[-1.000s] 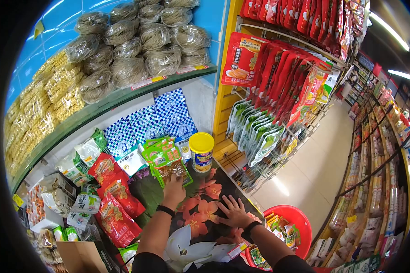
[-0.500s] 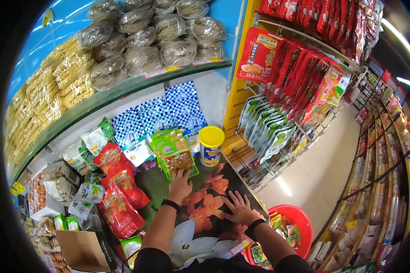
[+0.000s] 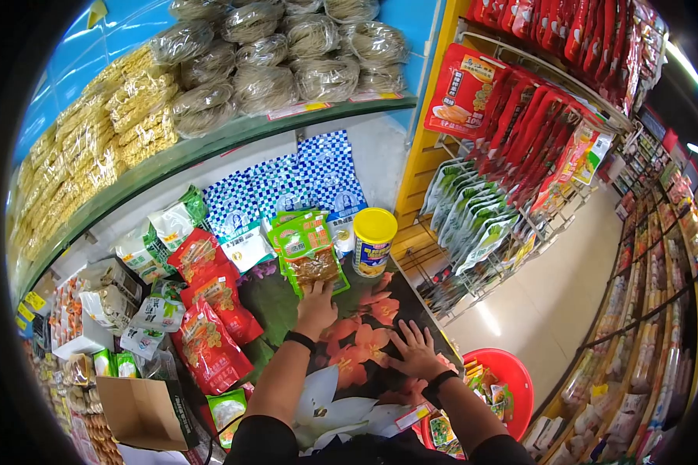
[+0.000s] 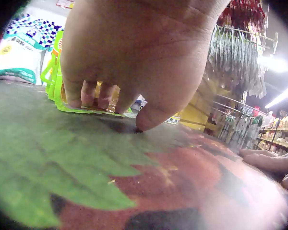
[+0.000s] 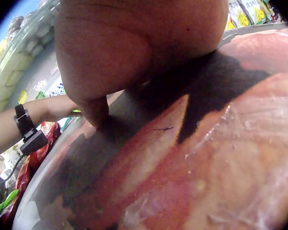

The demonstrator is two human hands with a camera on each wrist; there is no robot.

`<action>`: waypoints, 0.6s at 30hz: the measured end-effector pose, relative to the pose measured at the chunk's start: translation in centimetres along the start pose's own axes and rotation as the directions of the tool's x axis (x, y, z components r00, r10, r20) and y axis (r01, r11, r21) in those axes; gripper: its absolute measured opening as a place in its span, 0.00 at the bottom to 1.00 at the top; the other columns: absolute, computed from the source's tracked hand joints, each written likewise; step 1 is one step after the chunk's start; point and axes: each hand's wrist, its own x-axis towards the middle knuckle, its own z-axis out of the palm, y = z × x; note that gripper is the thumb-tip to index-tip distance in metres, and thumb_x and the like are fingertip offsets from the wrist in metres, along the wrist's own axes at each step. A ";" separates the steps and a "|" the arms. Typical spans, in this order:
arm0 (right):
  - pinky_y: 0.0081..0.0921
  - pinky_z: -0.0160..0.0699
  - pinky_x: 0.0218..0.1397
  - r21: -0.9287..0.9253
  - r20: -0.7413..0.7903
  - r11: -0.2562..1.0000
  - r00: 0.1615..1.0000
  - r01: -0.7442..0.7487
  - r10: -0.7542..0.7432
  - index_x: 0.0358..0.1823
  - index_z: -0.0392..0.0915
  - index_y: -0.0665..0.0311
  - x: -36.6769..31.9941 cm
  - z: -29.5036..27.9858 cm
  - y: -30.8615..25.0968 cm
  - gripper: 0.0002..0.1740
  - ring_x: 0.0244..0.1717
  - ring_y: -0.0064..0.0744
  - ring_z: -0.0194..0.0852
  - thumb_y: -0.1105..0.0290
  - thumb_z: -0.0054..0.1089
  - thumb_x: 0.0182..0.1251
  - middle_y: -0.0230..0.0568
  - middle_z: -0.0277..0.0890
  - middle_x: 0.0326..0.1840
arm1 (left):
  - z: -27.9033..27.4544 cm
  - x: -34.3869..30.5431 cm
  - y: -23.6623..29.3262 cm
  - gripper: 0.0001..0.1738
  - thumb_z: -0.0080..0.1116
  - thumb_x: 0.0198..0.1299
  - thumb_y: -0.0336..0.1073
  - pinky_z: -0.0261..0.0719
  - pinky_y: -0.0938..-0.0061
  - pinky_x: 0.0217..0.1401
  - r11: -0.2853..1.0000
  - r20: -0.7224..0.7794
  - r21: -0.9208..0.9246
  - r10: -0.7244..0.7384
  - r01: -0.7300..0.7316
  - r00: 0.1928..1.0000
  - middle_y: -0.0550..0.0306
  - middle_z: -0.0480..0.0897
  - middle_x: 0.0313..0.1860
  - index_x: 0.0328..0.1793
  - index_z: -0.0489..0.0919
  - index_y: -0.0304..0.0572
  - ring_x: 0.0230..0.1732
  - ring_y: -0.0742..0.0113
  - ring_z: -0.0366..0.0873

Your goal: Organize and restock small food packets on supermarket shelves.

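My left hand (image 3: 316,311) reaches to a small stack of green packets (image 3: 302,234) with brown food in a clear window. The fingertips rest on the lower part of the top packet, and the thumb touches the tabletop beside it in the left wrist view. Right of the stack stands a can (image 3: 374,246) with a yellow lid, upright. Blue-and-white checked bags (image 3: 326,167) lean on the wall behind. My right hand (image 3: 415,355) rests on the flower-printed tabletop (image 3: 349,364) with its fingers spread, holding nothing.
Red pouches (image 3: 211,349) lie left of the hands, near an open cardboard box (image 3: 143,411). A red basin (image 3: 520,387) of small packets stands below the right edge. Hanging red packets (image 3: 512,116) fill a rack at right. Noodle bundles (image 3: 264,85) line the shelf above.
The view has shifted, so the shelves and table sit further right in the frame. My left fingers have drawn back from the packet's middle toward its lower edge. The right hand stays on the tabletop.
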 end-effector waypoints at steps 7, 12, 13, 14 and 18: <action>0.71 0.37 0.81 0.016 0.017 1.000 1.000 -0.003 0.003 0.81 0.60 0.40 0.1 -0.3 -0.1 0.46 0.85 0.58 0.43 0.28 0.52 0.65 0.49 0.49 0.86 | -0.6 -0.9 0.3 0.35 0.63 0.57 0.43 0.81 0.52 0.63 1.000 0.040 -0.024 -0.016 0.017 0.999 0.53 0.69 0.68 0.74 0.73 0.50 0.69 0.48 0.68; 0.70 0.37 0.81 0.012 0.019 1.000 1.000 0.001 -0.001 0.81 0.59 0.40 0.2 -0.3 0.0 0.46 0.85 0.59 0.43 0.29 0.52 0.66 0.50 0.49 0.86 | -1.9 0.5 -0.4 0.28 0.61 0.60 0.46 0.80 0.51 0.64 0.980 0.114 -0.165 -0.094 0.112 0.989 0.52 0.73 0.68 0.67 0.79 0.53 0.70 0.46 0.71; 0.70 0.37 0.81 0.013 0.015 1.000 1.000 0.002 -0.002 0.81 0.59 0.40 0.1 -0.2 0.0 0.46 0.85 0.59 0.43 0.29 0.52 0.66 0.50 0.49 0.86 | -2.0 0.7 -0.6 0.26 0.60 0.60 0.46 0.81 0.52 0.64 0.976 0.122 -0.182 -0.099 0.120 0.988 0.51 0.74 0.67 0.65 0.80 0.53 0.69 0.47 0.72; 0.70 0.37 0.81 0.014 0.013 1.000 1.000 0.002 -0.002 0.81 0.59 0.40 0.1 0.0 0.1 0.46 0.85 0.59 0.43 0.29 0.52 0.66 0.50 0.49 0.86 | -1.8 1.0 -0.9 0.25 0.60 0.60 0.46 0.81 0.52 0.63 0.971 0.109 -0.205 -0.100 0.121 0.989 0.50 0.75 0.66 0.64 0.81 0.52 0.68 0.47 0.74; 0.70 0.36 0.81 0.017 0.035 1.000 0.999 -0.006 0.005 0.81 0.59 0.40 0.2 -0.5 -0.2 0.45 0.85 0.59 0.42 0.29 0.51 0.67 0.50 0.49 0.86 | -1.2 1.8 -2.5 0.21 0.61 0.60 0.45 0.81 0.51 0.60 0.937 0.131 -0.320 -0.104 0.141 0.986 0.49 0.78 0.65 0.58 0.84 0.51 0.65 0.47 0.77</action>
